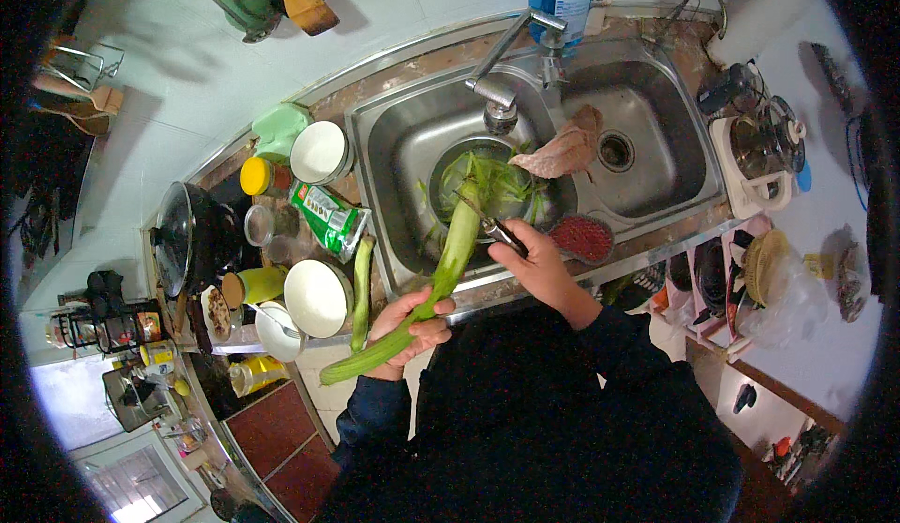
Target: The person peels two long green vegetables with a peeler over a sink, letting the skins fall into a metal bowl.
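Observation:
A long green gourd point(453, 256), resembling a luffa, slants over the front edge of the left sink basin. My left hand point(411, 326) is wrapped around its lower part, where the skin is still dark green and ridged. Its upper part is paler and peeled. My right hand point(538, 263) grips a peeler point(503, 233) by its dark handle, the metal head against the gourd's upper side. Below the gourd's tip, green peel strips point(496, 175) lie in a round metal bowl point(437, 171) in the left basin. A second, slimmer green gourd point(362, 291) rests on the counter left of the sink.
A faucet point(492, 94) reaches over the left basin point(401, 136). A pinkish cloth point(566, 147) drapes the divider; a red mesh scrubber point(580, 238) sits at the front rim. White bowls point(316, 298), a green packet point(327, 217) and jars point(260, 175) crowd the left counter. A kettle point(756, 150) stands right.

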`<action>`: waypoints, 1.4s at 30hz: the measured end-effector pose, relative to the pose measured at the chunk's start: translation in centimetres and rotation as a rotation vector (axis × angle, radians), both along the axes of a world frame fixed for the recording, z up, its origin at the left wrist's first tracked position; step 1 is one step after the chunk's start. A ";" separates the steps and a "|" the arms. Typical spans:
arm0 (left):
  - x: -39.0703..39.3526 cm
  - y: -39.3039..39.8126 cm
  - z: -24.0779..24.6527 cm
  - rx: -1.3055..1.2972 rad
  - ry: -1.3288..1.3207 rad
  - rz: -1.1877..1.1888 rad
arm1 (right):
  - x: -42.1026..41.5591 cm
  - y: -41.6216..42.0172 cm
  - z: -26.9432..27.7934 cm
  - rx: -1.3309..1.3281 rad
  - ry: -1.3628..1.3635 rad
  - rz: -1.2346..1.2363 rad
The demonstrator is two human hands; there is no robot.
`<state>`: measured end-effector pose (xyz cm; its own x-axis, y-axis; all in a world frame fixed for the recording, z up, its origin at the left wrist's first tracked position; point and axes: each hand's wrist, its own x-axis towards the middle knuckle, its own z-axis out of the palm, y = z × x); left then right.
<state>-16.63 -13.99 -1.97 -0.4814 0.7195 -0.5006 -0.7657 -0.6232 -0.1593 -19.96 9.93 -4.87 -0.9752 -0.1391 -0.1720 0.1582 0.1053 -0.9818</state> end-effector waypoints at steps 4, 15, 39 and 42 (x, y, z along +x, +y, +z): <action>-0.2 0.5 0.0 -0.060 0.065 -0.141 | -0.5 0.2 0.8 0.084 0.227 0.183; -1.1 2.0 1.1 -0.130 0.291 -0.525 | -0.3 1.4 2.1 0.368 0.500 0.722; -3.0 17.7 -0.6 -0.754 1.340 -0.655 | 9.9 13.8 5.4 -0.532 -0.143 -0.601; -1.0 18.6 -0.7 -0.754 1.487 -0.574 | 8.7 13.3 5.3 -0.512 -0.233 -0.685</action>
<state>-17.64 4.62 -2.65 -0.5897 0.7860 -0.1859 -0.1100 0.1498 0.9826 -11.25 23.21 0.42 -0.8206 0.3482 -0.4532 0.2271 -0.5291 -0.8176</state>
